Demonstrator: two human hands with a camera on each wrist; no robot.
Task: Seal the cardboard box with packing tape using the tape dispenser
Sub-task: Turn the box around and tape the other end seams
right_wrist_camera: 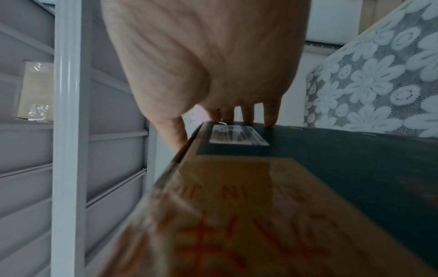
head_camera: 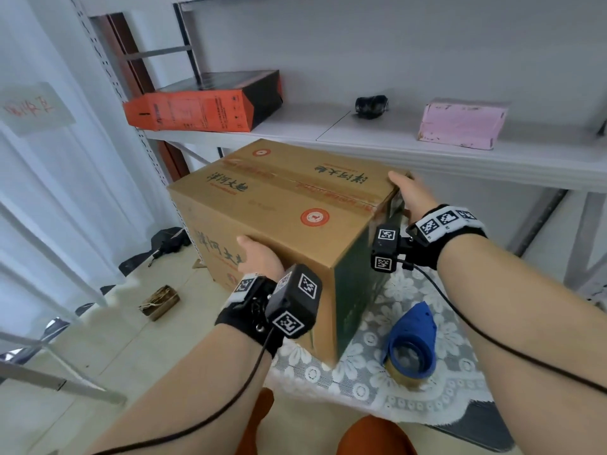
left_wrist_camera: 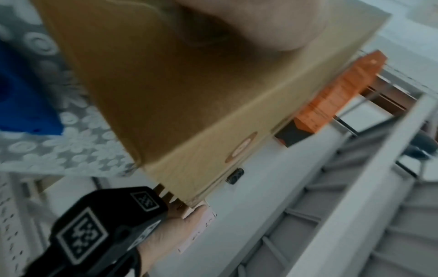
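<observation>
A brown cardboard box (head_camera: 289,218) with red print and a dark green end face stands on a lace-covered table (head_camera: 410,290), its top flaps closed with a strip of tape along the seam. My left hand (head_camera: 259,257) presses flat against its near left face, thumb up at the top edge; the fingers are hidden. My right hand (head_camera: 410,192) grips the far right corner, thumb on top and fingers (right_wrist_camera: 246,118) down the green face. The blue tape dispenser (head_camera: 414,343) lies on the lace to the right of the box, untouched. The left wrist view is blurred, with the box (left_wrist_camera: 166,93) filling it.
A grey shelf (head_camera: 361,139) just behind the box carries an orange and black carton (head_camera: 203,106), a small black object (head_camera: 371,106) and a pink box (head_camera: 463,124). On the floor to the left lie a brown bundle (head_camera: 161,302) and dark items (head_camera: 167,241). A shelf upright (right_wrist_camera: 68,131) stands nearby.
</observation>
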